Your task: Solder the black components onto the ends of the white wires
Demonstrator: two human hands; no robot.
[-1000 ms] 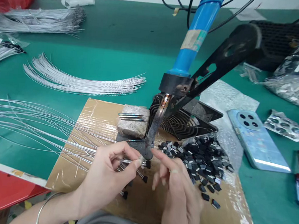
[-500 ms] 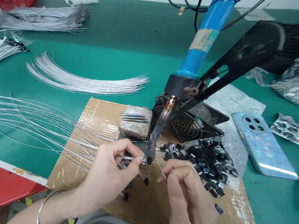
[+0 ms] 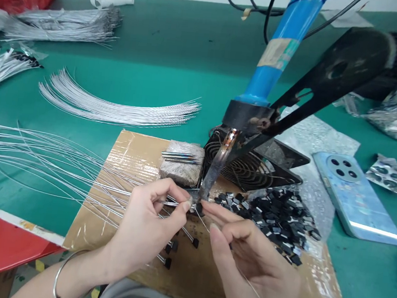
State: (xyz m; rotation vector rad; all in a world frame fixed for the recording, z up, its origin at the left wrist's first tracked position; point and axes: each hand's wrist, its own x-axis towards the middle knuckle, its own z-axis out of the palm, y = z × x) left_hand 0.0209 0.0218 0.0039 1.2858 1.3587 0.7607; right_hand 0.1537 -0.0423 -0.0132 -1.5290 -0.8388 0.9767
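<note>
My left hand (image 3: pixel 149 224) pinches a thin grey wire (image 3: pixel 170 203) between thumb and forefinger. A small black connector (image 3: pixel 198 208) at the wire's end sits just under the tip of a soldering iron (image 3: pixel 211 180), which is clamped in a black stand. In my right hand (image 3: pixel 258 258) is a fine strand of solder wire (image 3: pixel 203 220), its end close to the connector and the iron tip. Whether the solder touches the tip I cannot tell. Below my left fingers lie several wires ending in black connectors (image 3: pixel 194 243).
Loose black connectors (image 3: pixel 276 217) are heaped right of my right hand on a cardboard sheet (image 3: pixel 204 271). A black fan (image 3: pixel 253 166) stands behind the iron. Metal rods (image 3: pixel 181 157) rest on a wrapped block (image 3: pixel 178 173). Wire bundles (image 3: pixel 118 111) and a blue phone (image 3: pixel 358 197) lie around.
My right hand has moved left and up, bringing the solder wire's end to the connector under the iron tip. My left hand has stayed nearly in place. The view has shifted slightly.
</note>
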